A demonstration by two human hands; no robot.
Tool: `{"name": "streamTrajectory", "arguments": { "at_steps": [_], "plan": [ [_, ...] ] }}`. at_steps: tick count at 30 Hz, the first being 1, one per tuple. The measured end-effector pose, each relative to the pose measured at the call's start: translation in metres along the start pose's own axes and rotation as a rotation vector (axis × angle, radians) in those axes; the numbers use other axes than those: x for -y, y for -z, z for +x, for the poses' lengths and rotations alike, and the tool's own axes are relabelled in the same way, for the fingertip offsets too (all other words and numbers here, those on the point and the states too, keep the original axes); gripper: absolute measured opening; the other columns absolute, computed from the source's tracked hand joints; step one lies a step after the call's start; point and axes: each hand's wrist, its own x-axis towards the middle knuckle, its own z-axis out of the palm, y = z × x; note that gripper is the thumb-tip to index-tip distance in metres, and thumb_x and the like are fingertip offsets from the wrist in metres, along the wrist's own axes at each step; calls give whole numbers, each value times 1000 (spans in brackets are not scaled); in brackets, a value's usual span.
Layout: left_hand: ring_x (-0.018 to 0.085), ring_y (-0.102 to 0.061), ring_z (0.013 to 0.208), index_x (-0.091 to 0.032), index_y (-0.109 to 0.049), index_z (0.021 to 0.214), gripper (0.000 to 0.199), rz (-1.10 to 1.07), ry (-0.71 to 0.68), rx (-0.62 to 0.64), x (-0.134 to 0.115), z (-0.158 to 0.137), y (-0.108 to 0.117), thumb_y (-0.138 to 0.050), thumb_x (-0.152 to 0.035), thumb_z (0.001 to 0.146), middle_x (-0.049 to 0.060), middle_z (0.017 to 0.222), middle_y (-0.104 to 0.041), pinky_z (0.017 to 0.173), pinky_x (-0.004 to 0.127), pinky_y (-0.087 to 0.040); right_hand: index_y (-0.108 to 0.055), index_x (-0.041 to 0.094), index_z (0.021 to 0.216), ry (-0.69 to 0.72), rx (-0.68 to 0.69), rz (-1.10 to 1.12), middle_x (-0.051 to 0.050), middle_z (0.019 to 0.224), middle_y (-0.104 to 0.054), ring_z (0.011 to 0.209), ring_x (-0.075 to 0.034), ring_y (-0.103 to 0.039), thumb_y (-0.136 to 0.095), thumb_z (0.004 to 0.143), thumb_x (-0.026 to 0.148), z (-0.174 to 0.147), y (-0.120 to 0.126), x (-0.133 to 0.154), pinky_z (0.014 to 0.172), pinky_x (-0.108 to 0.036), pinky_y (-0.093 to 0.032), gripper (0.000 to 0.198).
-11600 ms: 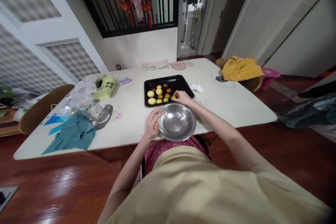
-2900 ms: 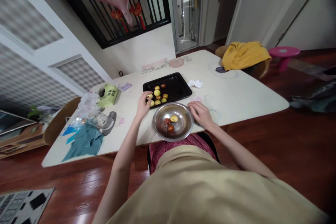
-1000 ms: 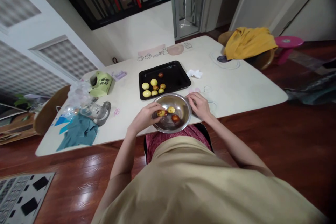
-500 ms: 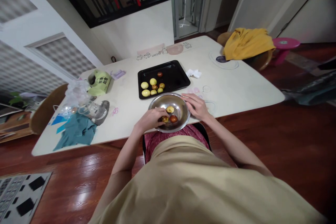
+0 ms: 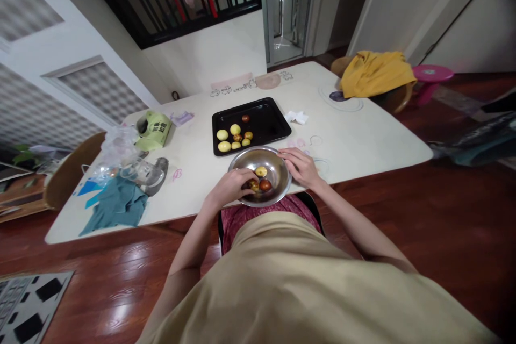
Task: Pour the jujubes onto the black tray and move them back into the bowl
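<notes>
A shiny metal bowl (image 5: 276, 193) sits at the table's near edge. Inside it are a pale yellow fruit (image 5: 261, 171), a reddish-brown fruit (image 5: 265, 185) and a mottled yellow-brown fruit (image 5: 253, 186). My left hand (image 5: 233, 185) reaches over the bowl's left rim, its fingers curled around the mottled fruit. On the opposite side, my right hand (image 5: 301, 167) grips the rim, fingers along the top edge. Just beyond the bowl lies a black baking tray (image 5: 272, 123) with several yellow, greenish and brown fruits gathered mostly at its left end.
A crumpled white tissue (image 5: 297, 117) lies right of the tray. Leftward on the table (image 5: 189, 177) are a green bag (image 5: 155, 130), clear plastic packaging (image 5: 119, 142) and a teal cloth (image 5: 116, 205). A yellow garment (image 5: 374, 74) drapes a chair at the far right.
The view has shifted slightly. My left fingers have moved a little on the mottled fruit inside the bowl; my right hand stays at the rim.
</notes>
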Motion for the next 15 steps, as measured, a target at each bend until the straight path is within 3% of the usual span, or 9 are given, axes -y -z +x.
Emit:
{"name": "streamTrajectory", "arguments": {
  "at_steps": [5,12,15],
  "plan": [
    [29,-76,108,-25,-77,117,25,-104,-39,-156,9,-3,-2,-79,-40,98,8,117,-81,98,46,-60,-80,25,121,5,-8,2,-12,123,-81,113,-29,-76,-45,111,33,-1,0,0,99,-53,-65,37],
    [27,-72,119,-22,-77,112,27,-330,-28,-615,24,-10,-28,-56,-38,111,11,117,-79,109,52,-56,-80,25,114,-45,-79,31,-11,119,-81,113,-28,-76,-45,112,36,5,3,-8,101,-52,-64,37],
    [28,-69,127,-22,-77,116,36,-364,20,-734,27,-14,-42,-46,-40,114,14,123,-77,112,55,-55,-79,25,113,-66,-89,25,-11,118,-81,113,-28,-75,-48,111,37,20,3,-17,102,-53,-63,33]
  ]
}}
